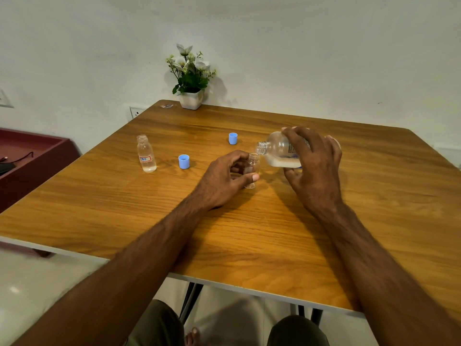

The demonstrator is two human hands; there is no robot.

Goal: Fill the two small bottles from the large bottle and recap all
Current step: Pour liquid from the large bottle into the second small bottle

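Nearest, two bare forearms reach out over the front edge of the wooden counter, with a broad stretch of bare wood on both sides of them. Just past that, the left hand has its grip curled round a small clear bottle, thumb across the front and fingers behind; the bottle stands upright on the counter with its mouth open and looks nearly empty. Right beside it, the right hand clamps its grip over the large bottle, fingers spread across the top and thumb underneath. That large bottle is tipped on its side, its open neck pointing left and sitting just above the small bottle's mouth, with clear liquid pooled along its lower wall. Whether liquid is running out cannot be told.

Left of the held small bottle, well apart, a blue cap rests on the wood, and further left a second small bottle stands uncapped with liquid in its lower part. Behind the held small bottle another blue cap lies alone. Farthest back, at the counter's rear edge against the wall, sits a white pot of flowers.
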